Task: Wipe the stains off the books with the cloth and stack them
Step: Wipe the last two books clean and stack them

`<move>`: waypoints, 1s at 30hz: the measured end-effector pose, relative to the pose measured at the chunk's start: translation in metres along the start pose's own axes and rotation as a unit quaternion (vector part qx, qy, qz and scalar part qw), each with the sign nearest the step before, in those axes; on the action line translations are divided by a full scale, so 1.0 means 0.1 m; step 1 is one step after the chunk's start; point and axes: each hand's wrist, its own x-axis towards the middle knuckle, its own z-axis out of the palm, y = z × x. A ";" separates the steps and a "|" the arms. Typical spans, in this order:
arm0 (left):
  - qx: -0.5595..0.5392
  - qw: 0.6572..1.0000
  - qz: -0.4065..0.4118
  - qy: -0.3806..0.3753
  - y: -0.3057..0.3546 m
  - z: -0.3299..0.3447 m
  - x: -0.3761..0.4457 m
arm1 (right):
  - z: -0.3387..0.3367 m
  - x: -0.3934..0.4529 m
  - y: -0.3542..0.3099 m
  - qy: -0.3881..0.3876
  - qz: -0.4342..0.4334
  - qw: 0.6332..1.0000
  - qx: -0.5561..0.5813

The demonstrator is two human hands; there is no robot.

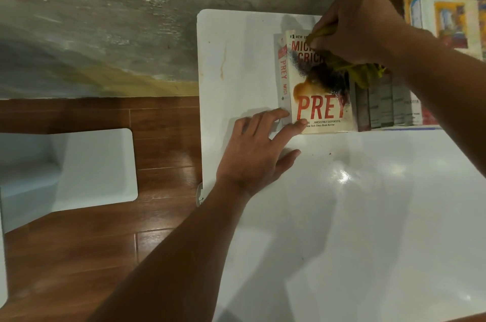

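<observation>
Right hand clenched around yellow cloth, pressing on stained book at table's twelve o'clock edge; left hand fingers straight, bracing book's seven o'clock corner.

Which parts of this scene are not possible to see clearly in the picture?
- Head view: the right hand and yellow cloth hide the upper right of the Prey book cover.
- The grey books beside it: their text is too blurred to read.
- The colourful books are cut off by the right edge.
</observation>
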 end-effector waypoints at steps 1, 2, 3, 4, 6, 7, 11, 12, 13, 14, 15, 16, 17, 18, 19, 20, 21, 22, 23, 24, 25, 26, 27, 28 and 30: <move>0.003 1.000 0.001 0.002 -0.01 0.00 0.01 | 0.00 0.02 0.00 0.008 0.000 1.000 0.000; 0.005 1.000 0.000 0.002 -0.01 0.00 0.00 | 0.01 0.05 0.01 0.017 0.001 1.000 -0.005; 0.006 1.000 -0.001 0.002 -0.01 0.00 0.00 | 0.03 0.06 0.02 0.024 -0.008 1.000 -0.018; 0.007 1.000 0.000 0.003 -0.01 0.00 0.00 | 0.04 0.07 0.02 0.020 -0.018 0.999 -0.038; 0.006 1.000 0.002 0.005 -0.01 0.00 0.00 | 0.04 0.09 0.02 0.005 -0.027 0.997 -0.069; 0.007 1.000 0.002 0.007 -0.01 -0.01 0.00 | 0.03 0.09 0.03 0.006 -0.021 0.997 -0.075; 0.007 1.000 0.000 0.007 0.00 -0.01 0.00 | 0.03 0.04 0.05 0.015 -0.018 0.998 -0.063; 0.007 1.000 0.000 0.005 0.00 -0.01 0.00 | 0.04 0.03 0.05 0.007 -0.018 0.999 -0.045; 0.007 1.000 0.000 0.004 0.00 -0.02 0.00 | 0.04 0.01 0.04 -0.001 -0.014 1.000 -0.025; 0.006 1.000 0.000 0.003 0.00 -0.02 0.00 | 0.04 0.00 0.05 -0.003 -0.005 1.000 -0.009; 0.004 1.000 -0.001 0.002 0.00 -0.02 0.00 | 0.04 -0.01 0.07 0.000 0.006 1.000 0.005; 0.003 1.000 -0.002 0.001 0.00 -0.02 0.01 | 0.04 -0.02 0.08 0.004 0.017 1.000 0.018; 0.002 1.000 -0.003 0.000 0.01 -0.02 0.00 | 0.05 -0.03 0.09 0.009 0.026 0.999 0.028; 0.002 1.000 -0.002 0.000 0.01 -0.02 0.01 | 0.05 -0.04 0.08 0.013 0.029 0.999 0.034; 0.001 1.000 -0.001 0.000 0.01 -0.02 0.00 | 0.06 -0.05 0.08 0.017 0.030 0.999 0.037; 0.000 1.000 0.000 0.000 0.01 -0.02 0.00 | 0.06 -0.06 0.07 0.022 0.031 0.999 0.038; 0.000 1.000 0.000 0.000 0.01 -0.02 0.00 | 0.06 -0.07 0.07 0.024 0.031 0.999 0.037; 0.000 1.000 0.000 -0.001 0.00 -0.02 0.00 | 0.06 -0.09 0.07 0.024 0.029 0.999 0.034; 0.000 1.000 -0.001 -0.002 0.00 -0.02 0.00 | 0.05 -0.10 0.08 0.021 0.028 0.999 0.028; 0.000 1.000 -0.001 -0.003 0.00 -0.01 0.00 | 0.04 -0.12 0.09 0.016 0.024 0.999 0.021; 0.001 1.000 -0.002 -0.003 0.00 -0.01 -0.01 | 0.03 -0.14 0.10 0.008 0.019 1.000 0.016; 0.001 1.000 -0.002 -0.002 0.00 -0.01 -0.01 | 0.02 -0.17 0.11 -0.001 0.013 1.000 0.016; 0.000 1.000 -0.003 0.000 0.00 -0.01 -0.01 | 0.01 -0.19 0.12 -0.009 0.006 1.000 0.019; -0.001 1.000 -0.004 0.002 0.00 -0.01 -0.01 | 0.01 -0.21 0.13 -0.016 0.002 1.000 0.023; 0.000 1.000 -0.004 0.003 0.00 -0.01 0.00 | 0.00 -0.23 0.12 -0.016 0.011 0.999 0.028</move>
